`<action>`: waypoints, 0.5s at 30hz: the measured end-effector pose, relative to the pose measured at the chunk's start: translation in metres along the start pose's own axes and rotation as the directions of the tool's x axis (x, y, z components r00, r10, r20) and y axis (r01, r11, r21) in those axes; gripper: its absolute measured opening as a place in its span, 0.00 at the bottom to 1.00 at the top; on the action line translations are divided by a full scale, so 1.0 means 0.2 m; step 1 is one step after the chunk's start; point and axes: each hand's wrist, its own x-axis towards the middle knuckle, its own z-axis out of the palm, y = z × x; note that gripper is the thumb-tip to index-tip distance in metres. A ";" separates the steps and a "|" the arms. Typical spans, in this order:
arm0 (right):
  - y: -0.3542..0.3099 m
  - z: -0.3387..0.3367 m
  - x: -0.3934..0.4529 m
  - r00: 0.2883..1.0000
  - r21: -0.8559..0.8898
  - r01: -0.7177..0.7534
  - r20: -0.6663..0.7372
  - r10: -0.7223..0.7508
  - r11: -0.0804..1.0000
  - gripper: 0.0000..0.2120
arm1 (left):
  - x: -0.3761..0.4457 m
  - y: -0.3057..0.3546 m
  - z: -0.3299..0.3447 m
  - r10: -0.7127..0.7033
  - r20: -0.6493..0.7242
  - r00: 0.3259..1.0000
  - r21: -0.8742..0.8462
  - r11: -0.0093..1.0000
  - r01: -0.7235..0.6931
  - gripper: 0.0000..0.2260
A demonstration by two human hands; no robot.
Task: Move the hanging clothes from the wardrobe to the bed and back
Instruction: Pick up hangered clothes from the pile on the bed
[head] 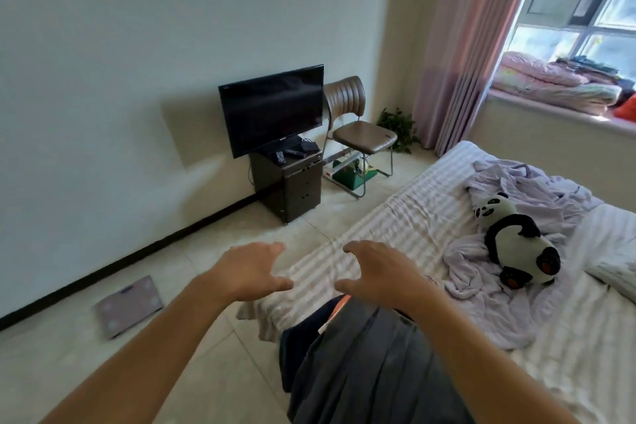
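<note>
Dark grey pleated clothes (pixel 361 365) lie heaped on the near corner of the striped bed (pixel 406 217), partly over its edge, an orange strip showing at the top. My left hand (pixel 253 268) and right hand (pixel 375 268) hover above them, each grip spread and holding nothing. I judge this the bed stage; next I should gather the heap by its hangers, which I cannot see. No writing is readable.

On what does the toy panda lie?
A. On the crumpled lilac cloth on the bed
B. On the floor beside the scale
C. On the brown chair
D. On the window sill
A: the toy panda lies on the crumpled lilac cloth spread over the striped bed, away from both empty hands.
</note>
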 end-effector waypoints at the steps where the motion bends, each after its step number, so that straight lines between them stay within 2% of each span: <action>1: -0.06 -0.01 -0.01 0.999 -0.012 0.036 0.000 -0.036 0.999 0.34 | -0.08 -0.04 -0.02 -0.031 -0.006 1.000 -0.012 0.999 0.030 0.36; 8: -0.37 -0.02 -0.08 0.962 -0.108 0.270 -0.014 -0.273 0.957 0.33 | -0.60 -0.17 -0.03 -0.251 -0.090 0.964 -0.131 0.962 0.238 0.37; 15: -0.57 0.03 -0.29 0.859 -0.098 0.511 0.083 -0.505 0.854 0.34 | -1.14 -0.08 0.08 -0.500 -0.069 0.864 -0.206 0.854 0.478 0.37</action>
